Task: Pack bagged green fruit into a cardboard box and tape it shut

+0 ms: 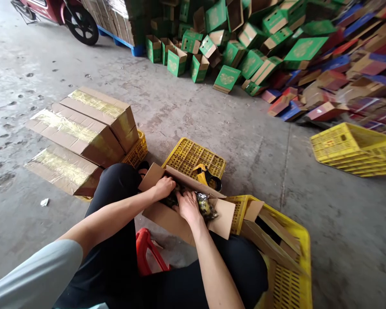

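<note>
Open cardboard box (169,224), plain brown with stiff flaps (224,215) folded out, sitting just this side of the gridded yellow plastic crate (187,151). Inside there's shiny, crinkly clear plastic (206,203) around something lumpy. Left hand (165,187) is curled knuckles-up and dipping in, right hand (188,205) is palm-down with fingers stretched over the stuff; fingertips are buried, so can't tell if either's actually gripping. Long boxes (107,148) with glossy, wrinkly yellowish tape (64,125) sit left of that crate.

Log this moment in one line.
left grip: in brown cardboard box | right grip: in box, by clear plastic packaging | box flaps: open
</note>
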Demonstrator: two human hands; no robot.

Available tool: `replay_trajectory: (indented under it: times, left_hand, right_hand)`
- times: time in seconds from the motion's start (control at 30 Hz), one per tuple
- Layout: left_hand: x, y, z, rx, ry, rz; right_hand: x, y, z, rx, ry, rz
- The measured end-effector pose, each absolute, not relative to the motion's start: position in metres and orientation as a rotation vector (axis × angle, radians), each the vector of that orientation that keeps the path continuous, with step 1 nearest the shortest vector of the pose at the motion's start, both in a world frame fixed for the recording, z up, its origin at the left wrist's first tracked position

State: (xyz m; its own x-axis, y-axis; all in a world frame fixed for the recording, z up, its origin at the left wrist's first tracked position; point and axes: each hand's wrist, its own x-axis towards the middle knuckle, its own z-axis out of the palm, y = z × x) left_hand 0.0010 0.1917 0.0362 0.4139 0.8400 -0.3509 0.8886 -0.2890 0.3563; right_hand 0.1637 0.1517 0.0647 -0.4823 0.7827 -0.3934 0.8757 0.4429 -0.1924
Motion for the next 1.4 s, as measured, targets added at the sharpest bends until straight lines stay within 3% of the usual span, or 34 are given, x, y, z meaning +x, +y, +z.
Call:
replay_trajectory:
  times: [0.33, 0.47, 0.57, 0.8, 0.9, 1.03, 1.1, 1.2, 1.4]
  left_hand:
    - [-0.02, 0.197, 0.059, 2.113, 1.583, -0.018]
    - [-0.024, 0.202, 0.066, 2.052, 1.545, 0.174]
    - [-0.024, 0.206, 0.067, 1.962, 1.498, 0.337]
    - [-0.014, 0.205, 0.076, 1.5, 1.389, 0.742]
    - [-0.007, 0.2, 0.086, 1.159, 1.218, 0.899]
    - [0.007, 0.192, 0.089, 0.81, 1.068, 1.048]
    - [0.013, 0.19, 0.085, 0.755, 1.06, 1.071]
    - [0.018, 0.188, 0.077, 0.722, 1.045, 1.047]
    - [0.015, 0.178, 0.073, 0.756, 1.105, 0.906]
  right_hand:
    - [0.167, 0.16, 0.049, 1.443, 2.575, -0.661]
    - [0.192, 0.163, 0.076, 1.515, 2.621, -0.68]
    - [0.218, 0.163, 0.093, 1.736, 2.649, -0.885]
    - [0.232, 0.161, 0.093, 1.965, 2.63, -0.847]
    - [0.22, 0.161, 0.096, 2.072, 2.634, -1.254]
    - [0.205, 0.153, 0.101, 2.071, 2.034, -2.286]
    - [0.201, 0.148, 0.1, 1.884, 1.757, -2.614]
    - [0.203, 0.146, 0.097, 1.819, 1.626, -2.736]
    - [0.224, 0.153, 0.093, 2.25, 1.78, -2.453]
